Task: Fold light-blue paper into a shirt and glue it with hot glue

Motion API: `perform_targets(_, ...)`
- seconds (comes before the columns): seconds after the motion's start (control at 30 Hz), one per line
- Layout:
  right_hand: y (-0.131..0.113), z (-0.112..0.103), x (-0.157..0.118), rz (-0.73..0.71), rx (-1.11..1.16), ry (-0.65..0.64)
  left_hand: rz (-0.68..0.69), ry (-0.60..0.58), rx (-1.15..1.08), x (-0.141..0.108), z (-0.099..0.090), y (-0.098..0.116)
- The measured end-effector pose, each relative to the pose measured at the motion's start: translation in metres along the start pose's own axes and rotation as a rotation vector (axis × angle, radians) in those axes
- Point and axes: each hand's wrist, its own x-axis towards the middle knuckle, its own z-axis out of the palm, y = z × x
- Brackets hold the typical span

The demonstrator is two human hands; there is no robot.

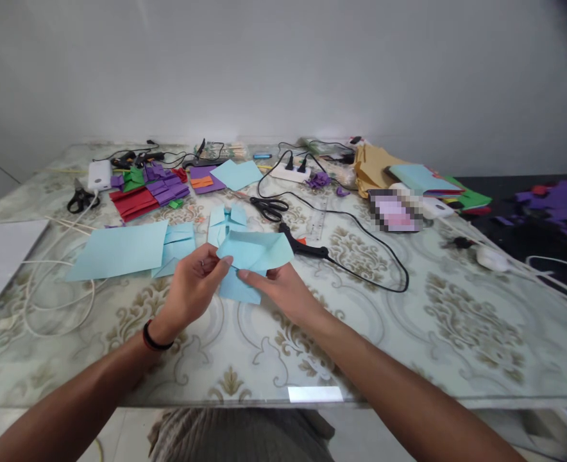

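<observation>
Between my two hands is a light blue sheet of paper, partly folded, its upper part curling up. My left hand pinches its left edge between thumb and fingers, with a dark band on the wrist. My right hand grips the lower right side, thumb on top and fingers behind the paper. Under and behind the hands lie more folded light blue pieces. To the left, a flat light blue sheet rests partly over another folded blue piece.
Black-handled scissors and a black glue gun with a looping cord lie beyond my right hand. A power strip stands at the back. Folded red paper sits at back left, another pair of scissors beside it. A phone lies right.
</observation>
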Motion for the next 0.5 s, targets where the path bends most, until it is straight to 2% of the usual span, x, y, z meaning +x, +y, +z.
perform_targets(0.3,0.0052,0.0045,-0.0017,-0.006,-0.023,0.082,-0.034,0.002,-0.056,-0.0008,0.0023,-0.0038)
perform_targets(0.5,0.005,0.0044,-0.0035,0.01,-0.059,0.069,-0.035,0.022,-0.022,0.0011,0.0011,-0.0007)
